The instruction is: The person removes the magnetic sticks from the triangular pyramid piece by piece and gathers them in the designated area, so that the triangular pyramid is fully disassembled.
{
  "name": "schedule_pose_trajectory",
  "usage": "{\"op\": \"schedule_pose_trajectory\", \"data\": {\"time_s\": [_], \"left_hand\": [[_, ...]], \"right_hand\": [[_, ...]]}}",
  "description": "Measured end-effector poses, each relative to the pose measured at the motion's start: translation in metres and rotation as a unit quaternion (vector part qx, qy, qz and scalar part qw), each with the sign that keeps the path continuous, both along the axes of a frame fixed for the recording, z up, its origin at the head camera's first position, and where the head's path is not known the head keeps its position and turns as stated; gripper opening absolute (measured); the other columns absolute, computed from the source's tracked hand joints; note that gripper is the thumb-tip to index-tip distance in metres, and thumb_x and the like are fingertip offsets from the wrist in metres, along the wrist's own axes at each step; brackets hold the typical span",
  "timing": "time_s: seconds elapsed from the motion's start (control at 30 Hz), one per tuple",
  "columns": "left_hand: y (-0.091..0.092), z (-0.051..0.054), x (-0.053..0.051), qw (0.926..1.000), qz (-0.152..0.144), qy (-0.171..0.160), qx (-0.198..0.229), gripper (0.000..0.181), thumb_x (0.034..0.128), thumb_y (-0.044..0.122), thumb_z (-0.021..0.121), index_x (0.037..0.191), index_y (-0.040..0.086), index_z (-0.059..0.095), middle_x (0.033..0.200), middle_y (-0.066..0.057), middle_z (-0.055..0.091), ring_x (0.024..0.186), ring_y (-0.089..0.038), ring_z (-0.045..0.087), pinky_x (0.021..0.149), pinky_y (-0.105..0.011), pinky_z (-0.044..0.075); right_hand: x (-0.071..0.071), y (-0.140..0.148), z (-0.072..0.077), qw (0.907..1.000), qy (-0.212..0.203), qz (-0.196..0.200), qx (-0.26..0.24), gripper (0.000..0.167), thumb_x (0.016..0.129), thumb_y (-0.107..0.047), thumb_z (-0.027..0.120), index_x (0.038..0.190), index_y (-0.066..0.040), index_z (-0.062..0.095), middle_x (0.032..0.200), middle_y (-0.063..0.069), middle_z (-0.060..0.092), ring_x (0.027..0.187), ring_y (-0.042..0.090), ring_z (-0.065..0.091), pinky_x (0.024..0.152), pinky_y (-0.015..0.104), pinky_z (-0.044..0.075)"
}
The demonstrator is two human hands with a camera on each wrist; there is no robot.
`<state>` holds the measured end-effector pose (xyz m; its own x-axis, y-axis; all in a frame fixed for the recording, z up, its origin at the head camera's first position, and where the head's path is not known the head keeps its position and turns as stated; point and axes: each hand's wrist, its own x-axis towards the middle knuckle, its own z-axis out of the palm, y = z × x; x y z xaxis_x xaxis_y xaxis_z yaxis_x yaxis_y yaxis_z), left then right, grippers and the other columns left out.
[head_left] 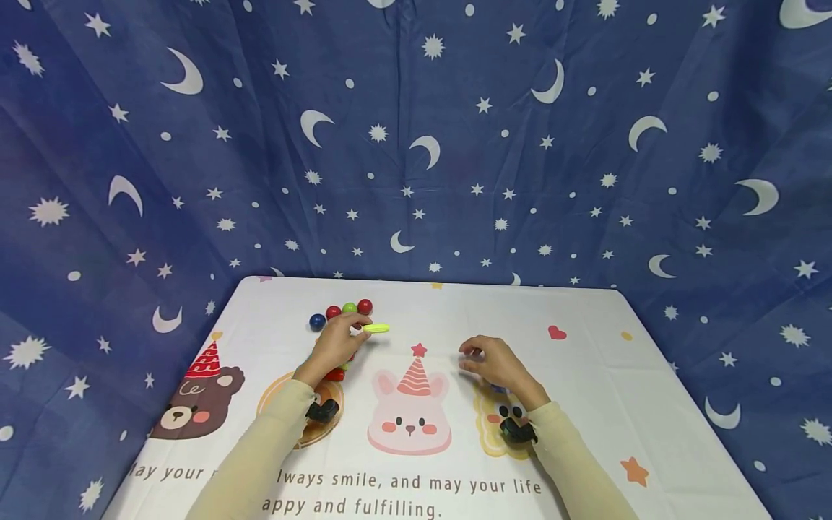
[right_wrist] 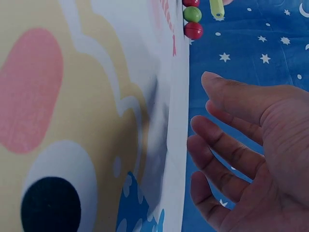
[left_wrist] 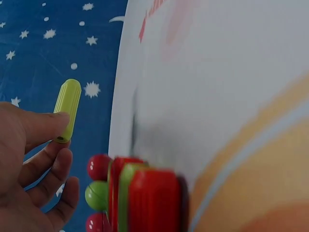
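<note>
Between its thumb and fingertips, my left hand [head_left: 334, 343] pinches a yellow-green ridged cylindrical bead [head_left: 377, 328], held above the table. The left wrist view shows lengthwise grooves on this bead [left_wrist: 71, 99] and a small dark hole at its lower end. Below the left hand lie red ridged pieces [left_wrist: 153, 200] and a green one [left_wrist: 124, 193], partly hidden by the hand and forearm in the head view. My right hand [head_left: 497, 361] hovers over the table to the right with loosely bent fingers, holding nothing; its thumb and fingers stand apart in the right wrist view.
Behind the left hand sit a blue ball [head_left: 317, 322], red balls [head_left: 365, 307] and a green ball [head_left: 349, 308]. A white cloth [head_left: 494, 310] printed with cartoon animals and lettering covers the table. A blue star-and-moon curtain [head_left: 455, 159] hangs behind the far edge.
</note>
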<state>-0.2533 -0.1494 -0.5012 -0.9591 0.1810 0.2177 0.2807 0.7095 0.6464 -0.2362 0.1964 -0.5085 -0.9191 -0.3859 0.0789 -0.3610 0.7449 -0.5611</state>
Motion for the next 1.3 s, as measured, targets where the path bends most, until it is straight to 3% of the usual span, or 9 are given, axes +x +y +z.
{"op": "schedule_pose_trajectory", "data": {"time_s": [0.5,0.87,1.3], "left_hand": [[-0.027,-0.006,-0.006,0.9984,0.033,0.003,-0.046,0.025,0.0876,0.012,0.072,0.113,0.008,0.070,0.103,-0.011,0.068,0.096,-0.030,0.064,0.086,-0.046,0.052],[-0.033,-0.008,-0.012,0.9942,0.037,0.000,-0.101,0.026,0.0883,0.012,0.071,0.114,0.007,0.071,0.107,-0.014,0.069,0.097,-0.030,0.066,0.085,-0.049,0.054],[-0.036,-0.007,-0.014,0.9933,0.027,-0.020,-0.110,0.025,0.0888,0.013,0.071,0.114,0.007,0.071,0.103,-0.012,0.069,0.091,-0.028,0.064,0.085,-0.048,0.053]], "right_hand": [[0.000,0.001,-0.005,0.9999,0.009,0.009,-0.004,0.025,0.085,-0.023,0.077,0.106,-0.010,0.072,0.097,0.001,0.071,0.089,0.015,0.062,0.084,0.037,0.052],[0.003,-0.002,-0.004,0.9999,0.013,0.006,-0.001,0.023,0.086,-0.022,0.076,0.106,-0.010,0.072,0.094,-0.002,0.070,0.087,0.013,0.061,0.084,0.037,0.052],[0.002,-0.002,-0.005,1.0000,0.007,0.003,-0.001,0.024,0.086,-0.022,0.076,0.107,-0.011,0.072,0.095,-0.002,0.070,0.089,0.015,0.062,0.085,0.038,0.052]]}}
